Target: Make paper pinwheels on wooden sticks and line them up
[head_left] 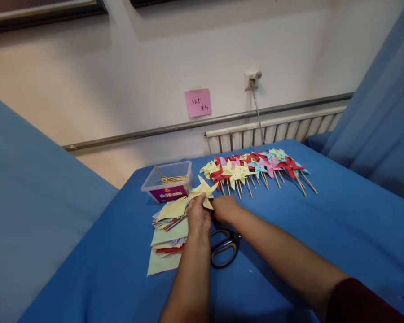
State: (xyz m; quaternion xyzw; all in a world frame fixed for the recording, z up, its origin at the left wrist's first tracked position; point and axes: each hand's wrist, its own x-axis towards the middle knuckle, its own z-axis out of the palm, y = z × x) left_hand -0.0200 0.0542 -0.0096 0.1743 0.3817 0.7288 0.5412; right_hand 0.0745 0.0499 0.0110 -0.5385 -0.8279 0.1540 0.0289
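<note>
My left hand (198,213) is closed on a pale yellow paper pinwheel (204,187), its pointed blades spread above the fingers. Close on its right, my right hand (224,208) has its fingers curled in behind the pinwheel. Something small and dark shows by those fingers, but what they hold is hidden. Black-handled scissors (226,247) lie on the blue cloth just below my hands, their upper part partly covered. Stacks of cut coloured paper (171,229) in yellow, green, purple and red lie left of my left hand.
Behind the paper stands a clear plastic box (147,185) of thin wooden sticks (171,179). Several finished pinwheels (237,172) on sticks lie at the back right of the blue-covered table (323,233). A radiator (276,131) and a plugged-in socket (252,80) are at the wall.
</note>
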